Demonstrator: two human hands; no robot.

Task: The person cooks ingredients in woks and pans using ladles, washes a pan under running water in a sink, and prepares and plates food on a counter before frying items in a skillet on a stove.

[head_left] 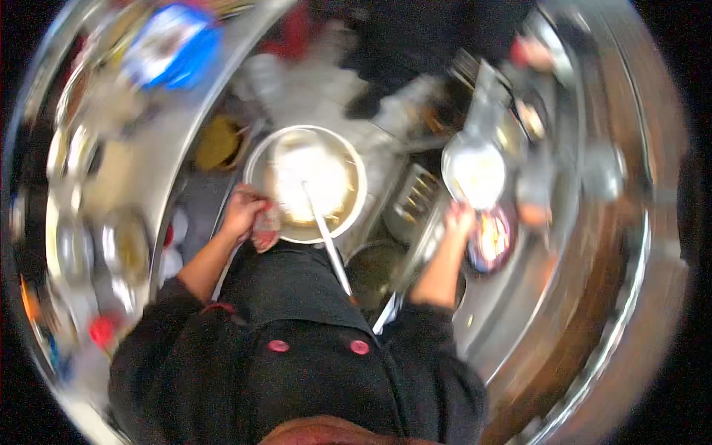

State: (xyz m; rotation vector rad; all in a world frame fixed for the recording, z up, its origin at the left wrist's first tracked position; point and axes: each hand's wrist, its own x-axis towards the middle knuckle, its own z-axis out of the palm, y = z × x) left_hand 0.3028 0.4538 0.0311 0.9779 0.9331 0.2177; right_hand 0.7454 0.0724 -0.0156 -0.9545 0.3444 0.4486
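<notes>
A large round pot (361,174) is in front of my body, its contents washed out by glare. A long-handled utensil (326,237) leans out of it towards me; its lower end is lost in the glare. My left hand (246,211) is closed at the pot's near left rim, with a reddish patterned cloth (266,228) bunched in it. Out to the right, my right hand (460,215) is closed on the near edge of a round, bright bowl-like vessel (475,174). Motion blur hides the vessel's exact kind and what is in it.
A dark round dish (492,239) sits beside my right hand. A pot with yellowish contents (219,142) stands left of the large pot. Farther left, a metal counter (133,174) carries a blue-and-white package (174,46) and several blurred containers. A brown surface (623,297) borders the right.
</notes>
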